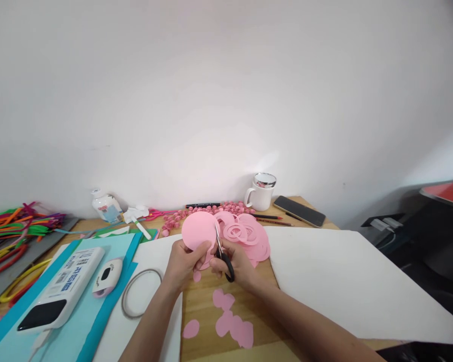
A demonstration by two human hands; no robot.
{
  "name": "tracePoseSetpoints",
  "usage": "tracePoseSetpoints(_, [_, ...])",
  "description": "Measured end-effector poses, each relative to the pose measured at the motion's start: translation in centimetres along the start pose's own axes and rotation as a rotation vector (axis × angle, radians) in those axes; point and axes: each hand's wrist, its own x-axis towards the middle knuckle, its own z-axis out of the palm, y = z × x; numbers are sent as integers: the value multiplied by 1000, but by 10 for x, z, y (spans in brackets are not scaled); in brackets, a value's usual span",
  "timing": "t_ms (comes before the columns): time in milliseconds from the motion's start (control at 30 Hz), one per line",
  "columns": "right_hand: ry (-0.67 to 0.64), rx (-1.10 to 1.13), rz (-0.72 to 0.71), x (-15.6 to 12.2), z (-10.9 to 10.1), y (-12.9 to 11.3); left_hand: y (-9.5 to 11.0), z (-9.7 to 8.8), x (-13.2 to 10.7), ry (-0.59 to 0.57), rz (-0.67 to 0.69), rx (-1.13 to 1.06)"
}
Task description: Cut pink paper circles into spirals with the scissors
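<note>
My left hand [184,262] pinches the lower edge of a pink paper disc [198,230] and holds it upright over the wooden table [204,301]. My right hand [237,263] grips black-handled scissors [222,251] whose blades point up into the disc's right side. Several pink paper offcuts [232,322] lie on the table below my hands. Just behind the scissors sits a pile of cut pink rings and discs [249,235].
A large white sheet [343,281] lies to the right, blue sheets [98,296] with a white device [66,286] and a small pink-white gadget [107,275] to the left. A wire ring [139,291], pipe cleaners [11,236], white mug [261,192], phone [299,210] and pencils stand around.
</note>
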Motion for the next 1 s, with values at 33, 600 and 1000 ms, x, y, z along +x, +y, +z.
tracePoseSetpoints(33, [2,2,12,0,0,1,0,0,0,4,12,-9])
tracePoseSetpoints(600, [8,42,-82,2,0,-4,0,0,-2,-71,-43,31])
tracePoseSetpoints(1000, [34,59,22,1,-1,-1,1,-4,2,-6,0,-42])
